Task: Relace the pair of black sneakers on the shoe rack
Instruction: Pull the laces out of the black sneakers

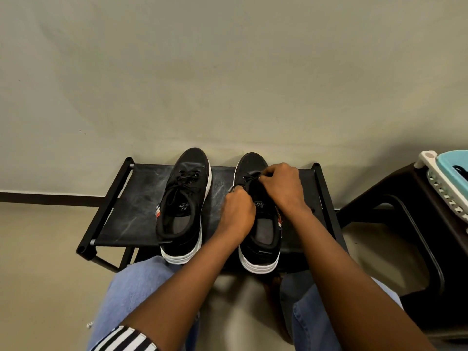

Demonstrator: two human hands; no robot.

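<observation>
On rack (131, 206) top: two black sneakers side by side, toes to wall. Left sneaker (184, 196) laced, untouched. Both hands on right sneaker (253, 162). Left hand (239, 206) curled, apparently pinching lace (249, 176) at left eyelet row. Right hand (281, 186) pinches lace nearer toe. Lace thin, limp, probably slippery: take by stiff tip. Shoe light, upper soft, may slide: steady by sidewall.

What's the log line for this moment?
step: lacing right sneaker | left hand: pinches lace | right hand: pinches lace | left sneaker: laces in, untouched | both on rack
</observation>
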